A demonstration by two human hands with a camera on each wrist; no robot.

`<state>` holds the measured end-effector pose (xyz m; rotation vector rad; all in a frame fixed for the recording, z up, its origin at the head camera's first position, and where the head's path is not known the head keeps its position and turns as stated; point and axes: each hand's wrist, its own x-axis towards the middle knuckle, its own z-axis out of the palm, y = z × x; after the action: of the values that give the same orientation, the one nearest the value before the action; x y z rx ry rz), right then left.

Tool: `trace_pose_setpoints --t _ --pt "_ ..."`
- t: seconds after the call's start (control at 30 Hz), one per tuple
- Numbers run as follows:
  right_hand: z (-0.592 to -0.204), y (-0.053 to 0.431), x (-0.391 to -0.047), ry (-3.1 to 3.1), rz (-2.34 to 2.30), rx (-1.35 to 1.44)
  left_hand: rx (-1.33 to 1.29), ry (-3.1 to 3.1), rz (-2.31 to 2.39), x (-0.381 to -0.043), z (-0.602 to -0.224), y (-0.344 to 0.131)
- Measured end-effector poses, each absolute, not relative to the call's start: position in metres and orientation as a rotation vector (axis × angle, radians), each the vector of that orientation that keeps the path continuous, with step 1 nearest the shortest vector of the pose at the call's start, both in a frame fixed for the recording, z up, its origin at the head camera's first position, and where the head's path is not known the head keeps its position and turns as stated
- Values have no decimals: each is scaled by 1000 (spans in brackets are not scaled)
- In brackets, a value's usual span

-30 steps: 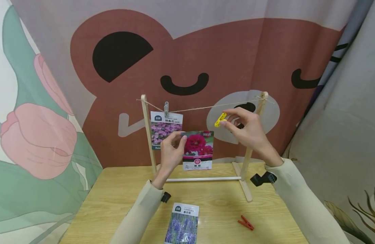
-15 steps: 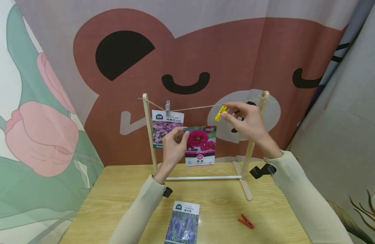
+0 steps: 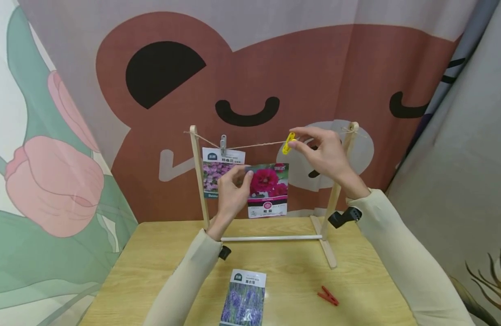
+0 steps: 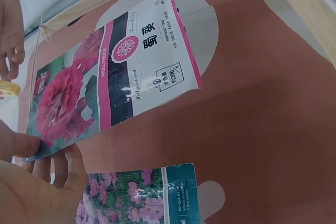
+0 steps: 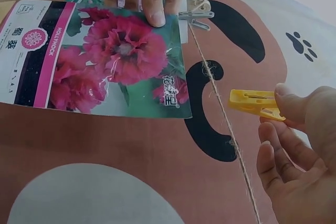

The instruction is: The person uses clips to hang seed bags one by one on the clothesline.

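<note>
Pinching the hollyhock packet [image 3: 268,192] near its upper left corner, the left hand [image 3: 234,190] has thumb and fingers clamped on it and holds it upright just below the string [image 3: 260,145]. That grip leaves most of the top edge uncovered, presumably so a clip can reach it. The right hand [image 3: 325,151] is clamped on the yellow clip [image 3: 288,144], pinched at one end between thumb and finger; its other end points at the string and lies just beside it, which seems meant to keep the gripping end free.

To the left, the grey clip [image 3: 223,144] fastens the pink-flower packet [image 3: 215,174] to the string, whose dip there suggests the packet's weight. The wooden stand [image 3: 199,172] carries the string between its posts, so packets can hang off the bench [image 3: 287,271]. On the near side lie the purple-flower packet [image 3: 244,296] and, to its right, the red clip [image 3: 328,296], both within easy reach.
</note>
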<state>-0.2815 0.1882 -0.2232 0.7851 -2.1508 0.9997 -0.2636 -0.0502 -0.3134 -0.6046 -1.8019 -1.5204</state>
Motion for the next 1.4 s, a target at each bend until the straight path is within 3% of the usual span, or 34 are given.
trace_pose_setpoints --t 0.53,0.9,1.4 --pt "-207 174 -295 -2083 931 885 -576 -1817 -1475 -272 -309 -46" --pt "-203 169 -302 -2018 936 881 -581 -1806 -1454 -303 -324 -47" --pt "-193 162 -312 -2146 879 855 -581 -1849 -1417 -306 -321 -49"
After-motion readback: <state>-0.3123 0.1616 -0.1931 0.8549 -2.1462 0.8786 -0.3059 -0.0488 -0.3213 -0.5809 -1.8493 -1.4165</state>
